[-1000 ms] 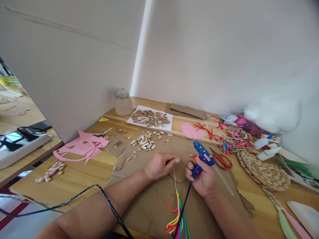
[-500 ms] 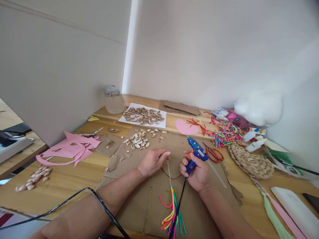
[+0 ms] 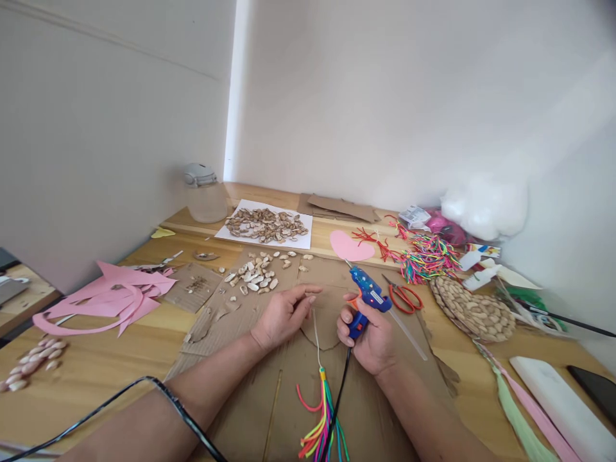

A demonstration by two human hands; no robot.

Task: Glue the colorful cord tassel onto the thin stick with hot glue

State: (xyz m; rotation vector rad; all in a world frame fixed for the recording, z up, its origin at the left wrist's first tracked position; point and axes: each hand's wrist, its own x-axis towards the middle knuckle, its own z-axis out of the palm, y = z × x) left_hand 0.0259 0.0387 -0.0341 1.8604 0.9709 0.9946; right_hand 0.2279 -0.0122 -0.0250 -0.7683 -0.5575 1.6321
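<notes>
Head view: black cord (image 3: 343,384) crosses colourful tassel (image 3: 323,403).

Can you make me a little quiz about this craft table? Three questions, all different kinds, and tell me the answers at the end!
1. True or false: the blue glue gun is in the left hand.
2. What is piled on the white sheet at the back? A) scissors B) peanut shells C) a tassel
3. Fill in the colour: the curvy paper cut-out beside the red cords is ____.

Key: 1. False, it is in the right hand. 2. B. 3. Pink.
</notes>
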